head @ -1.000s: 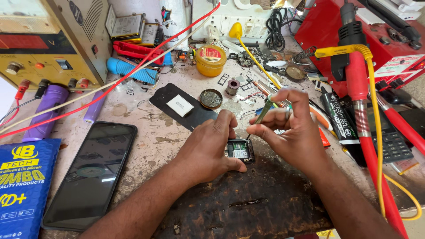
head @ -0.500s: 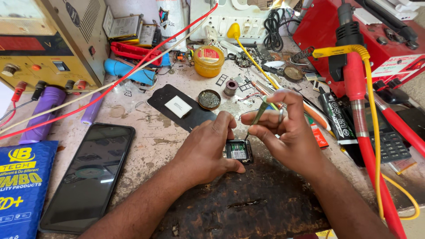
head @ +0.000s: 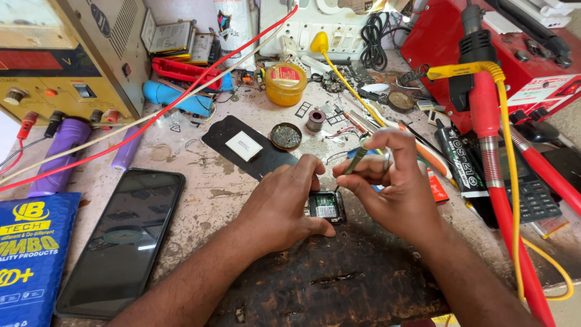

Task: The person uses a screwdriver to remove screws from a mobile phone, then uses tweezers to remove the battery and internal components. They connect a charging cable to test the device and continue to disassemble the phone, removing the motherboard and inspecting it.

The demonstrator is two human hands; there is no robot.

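Little has shifted in the last second: both hands stay over the small circuit board (head: 327, 206), the right hand a touch higher. Fingers of the left hand (head: 279, 206) pinch the board by its left edge against the dark mat (head: 339, 284). Fingers of the right hand (head: 396, 188) close narrowly round a slim tool (head: 356, 160), held tilted just above the board at 1 o'clock. At 11 o'clock lies a black plate (head: 242, 148); a phone (head: 124, 239) rests at 9 o'clock; a red iron (head: 487, 139) stands at 3 o'clock.
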